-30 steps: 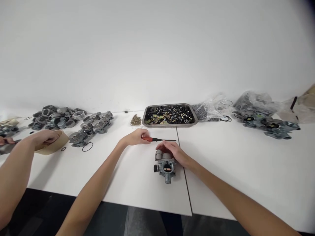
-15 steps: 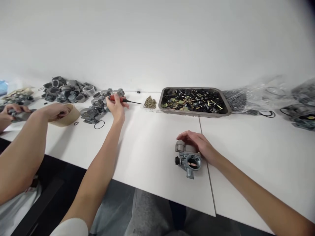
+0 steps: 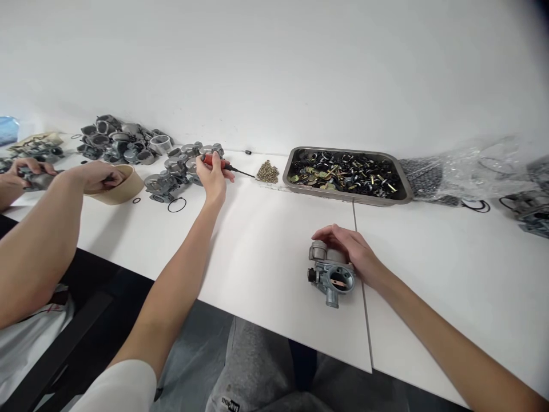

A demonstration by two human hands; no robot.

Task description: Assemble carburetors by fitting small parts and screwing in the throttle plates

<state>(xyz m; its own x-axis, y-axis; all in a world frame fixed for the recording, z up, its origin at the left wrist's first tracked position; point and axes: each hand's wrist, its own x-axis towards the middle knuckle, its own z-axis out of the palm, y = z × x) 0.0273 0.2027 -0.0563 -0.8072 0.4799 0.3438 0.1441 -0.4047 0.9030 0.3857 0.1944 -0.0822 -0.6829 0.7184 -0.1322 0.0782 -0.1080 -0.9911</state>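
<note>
My left hand (image 3: pixel 214 176) is closed around a screwdriver with a red handle (image 3: pixel 210 159). Its thin dark shaft (image 3: pixel 241 171) points right, and the tip is at the left edge of a small heap of brass-coloured screws (image 3: pixel 268 172). On the white table in front of me, my right hand (image 3: pixel 349 247) is wrapped round the back of a grey metal carburetor (image 3: pixel 331 277). The carburetor's round bore faces me, with a copper-coloured strip across it. Some fingers of my right hand are hidden behind the carburetor.
A metal tray (image 3: pixel 350 197) of mixed small parts stands by the wall. Clear plastic bags (image 3: pixel 476 171) lie to its right. More carburetors (image 3: pixel 165 184) and a black rubber ring (image 3: pixel 176 205) are on the left. A co-worker's hand (image 3: pixel 103 176) reaches into a tan tub (image 3: pixel 122 194).
The screwdriver tip has come to the screw heap, where it was a little short of it before. The view has shifted slightly. My right hand stays on the carburetor.
</note>
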